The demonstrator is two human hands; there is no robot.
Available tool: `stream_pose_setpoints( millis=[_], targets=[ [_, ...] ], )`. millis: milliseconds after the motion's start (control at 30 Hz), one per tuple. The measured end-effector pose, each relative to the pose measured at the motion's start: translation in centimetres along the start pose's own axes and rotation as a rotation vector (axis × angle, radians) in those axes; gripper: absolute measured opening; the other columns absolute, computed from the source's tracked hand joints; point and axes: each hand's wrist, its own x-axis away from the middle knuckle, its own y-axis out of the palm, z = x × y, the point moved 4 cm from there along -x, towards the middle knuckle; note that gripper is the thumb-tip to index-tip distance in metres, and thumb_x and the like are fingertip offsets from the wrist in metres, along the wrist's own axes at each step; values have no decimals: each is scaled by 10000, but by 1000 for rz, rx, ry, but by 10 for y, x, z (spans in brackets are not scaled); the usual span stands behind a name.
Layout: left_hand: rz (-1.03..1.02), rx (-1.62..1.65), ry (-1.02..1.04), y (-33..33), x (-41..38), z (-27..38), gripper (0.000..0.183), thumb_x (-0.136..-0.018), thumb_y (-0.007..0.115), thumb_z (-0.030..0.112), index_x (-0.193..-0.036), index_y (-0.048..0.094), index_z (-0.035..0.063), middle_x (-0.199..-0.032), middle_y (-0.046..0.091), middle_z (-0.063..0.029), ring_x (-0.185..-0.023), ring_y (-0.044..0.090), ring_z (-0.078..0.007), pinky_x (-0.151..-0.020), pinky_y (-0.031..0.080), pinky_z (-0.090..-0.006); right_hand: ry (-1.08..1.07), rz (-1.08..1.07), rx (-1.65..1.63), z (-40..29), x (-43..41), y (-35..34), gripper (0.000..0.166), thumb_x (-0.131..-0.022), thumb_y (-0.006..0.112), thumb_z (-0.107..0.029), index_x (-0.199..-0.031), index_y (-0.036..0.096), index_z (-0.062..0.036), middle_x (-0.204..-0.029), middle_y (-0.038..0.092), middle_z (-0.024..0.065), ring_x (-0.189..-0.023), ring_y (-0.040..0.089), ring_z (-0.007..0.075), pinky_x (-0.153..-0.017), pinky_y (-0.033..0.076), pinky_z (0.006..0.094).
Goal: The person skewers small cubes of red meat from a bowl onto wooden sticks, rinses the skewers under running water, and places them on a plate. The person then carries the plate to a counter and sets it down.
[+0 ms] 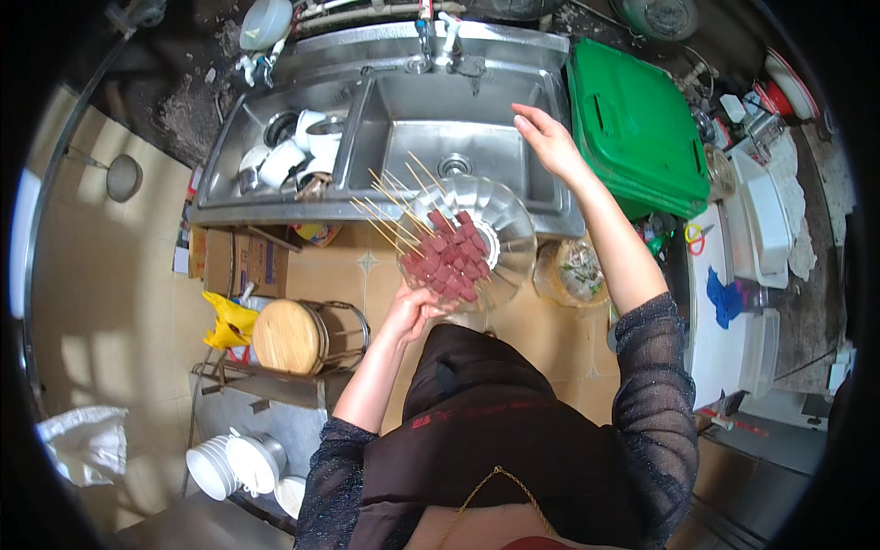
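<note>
My left hand (pixel 414 313) grips the near-left rim of a clear fluted bowl (pixel 515 227), holding it up in front of my apron and just short of the sink's front edge. Skewers of cubed dark red meat (pixel 450 258) lie in the bowl, their thin wooden sticks (pixel 395 206) jutting out over the far-left rim. My right hand (pixel 545 137) is raised over the right side of the right-hand sink basin (pixel 423 141). Its fingers point up and to the left, with nothing in them. Part of the left hand's grip is hidden beneath the bowl.
White cups (pixel 283 163) and dishes fill the left basin. A green lidded bin (pixel 639 124) stands right of the sink, with a lined waste bucket (pixel 581 271) below. At left are a round wooden-topped stool (pixel 289 337) and stacked white bowls (pixel 212 467). Scissors (pixel 696 240) lie on the right counter.
</note>
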Motion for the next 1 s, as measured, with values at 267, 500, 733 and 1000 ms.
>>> stream_pose_setpoints(
  millis=[267, 500, 733, 1000],
  targets=[
    [74, 73, 70, -24, -166, 78, 637, -726, 459, -40, -1307, 239, 99, -1211, 503, -164, -989, 601, -306, -757, 555, -447, -78, 167, 331, 39, -188, 36, 485, -877, 537, -322, -1297, 460, -93, -1333, 448, 160, -1230, 396, 341, -1045, 300, 380],
    [50, 62, -43, -35, -276, 144, 756, -671, 457, -61, -1347, 219, 182, -1304, 420, -121, -1098, 526, -307, -822, 524, -484, -57, 237, 479, 75, -327, 88, 432, -884, 511, -357, -1226, 502, -92, -1172, 554, 169, -1130, 444, 350, -960, 356, 419],
    [92, 121, -95, -73, -332, 159, 771, -669, 418, -96, -1350, 209, 198, -1308, 419, -113, -1129, 509, -323, -832, 531, -492, -153, 185, 351, 74, -335, 100, 251, -911, 478, -293, -858, 571, -66, -836, 609, 123, -848, 496, 318, -804, 396, 393],
    [130, 62, -44, -64, -355, 178, 763, -661, 445, -65, -1357, 215, 149, -1251, 459, -143, -1084, 537, -328, -808, 532, -502, -287, 165, 272, 68, -334, 92, 247, -896, 511, -240, -742, 550, -51, -707, 564, 111, -760, 483, 297, -693, 407, 379]
  ],
)
